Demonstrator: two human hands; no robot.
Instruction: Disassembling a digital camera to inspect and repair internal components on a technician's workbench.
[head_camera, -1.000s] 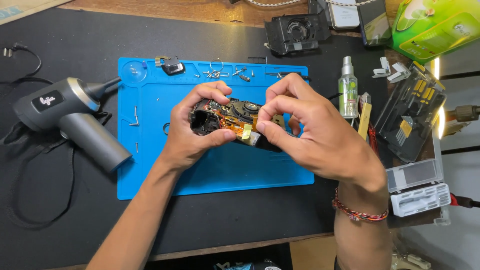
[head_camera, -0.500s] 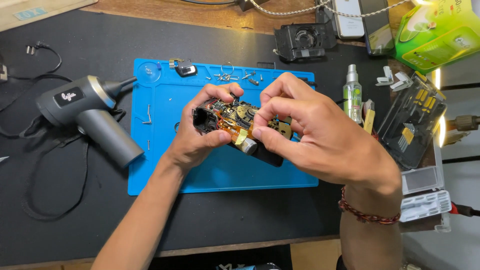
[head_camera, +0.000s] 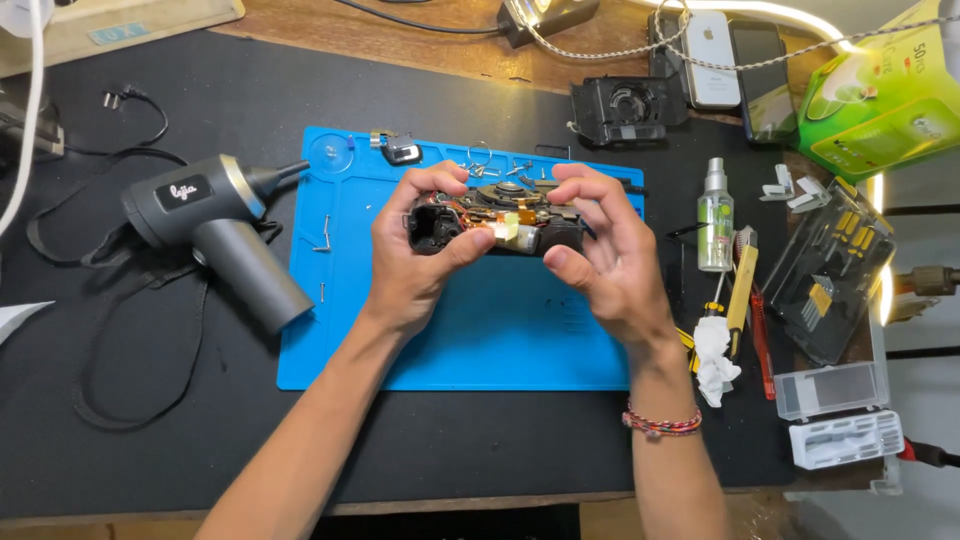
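We grip the opened camera body (head_camera: 497, 222) with both hands over the blue mat (head_camera: 470, 340); left hand (head_camera: 415, 255) clasps its left end; right hand (head_camera: 605, 255) pinches its right end; a grey blower (head_camera: 215, 225) lies left.

Matt blue rubbery mat (head_camera: 480, 350) (smooth); glossy grey plastic blower (head_camera: 215, 235).

A wooden desk (head_camera: 420, 50) is covered by a black mat (head_camera: 150, 440). On it are laid a blue silicone work mat (head_camera: 480, 350), a grey handheld blower (head_camera: 215, 230) and a small clear spray bottle (head_camera: 714, 215).
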